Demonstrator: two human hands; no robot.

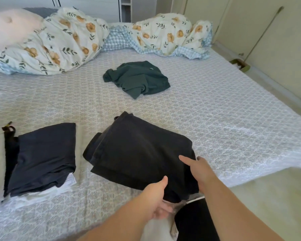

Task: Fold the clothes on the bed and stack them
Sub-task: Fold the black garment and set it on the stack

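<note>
The bed (215, 105), covered in a pale patterned sheet, filled most of the view, with a floral duvet (63, 42) bunched along its far edge. Near the middle of the bed lay a crumpled dark green garment (137, 79), unfolded. Close to the near edge and toward the left side sat a stack of folded clothes (42, 159), a dark navy piece on top with white fabric showing beneath it. Just right of that stack, at the near edge, a folded black garment (137, 153) was held up at a tilt, its far end apart from the green one. Both forearms reached forward from the bottom of the view. The left hand (155, 197) gripped the garment's near edge, thumb lying on top and the other fingers curled underneath. The right hand (202, 169) clasped the near right corner, its thumb extended flat across the top cloth and its fingers hidden below.
</note>
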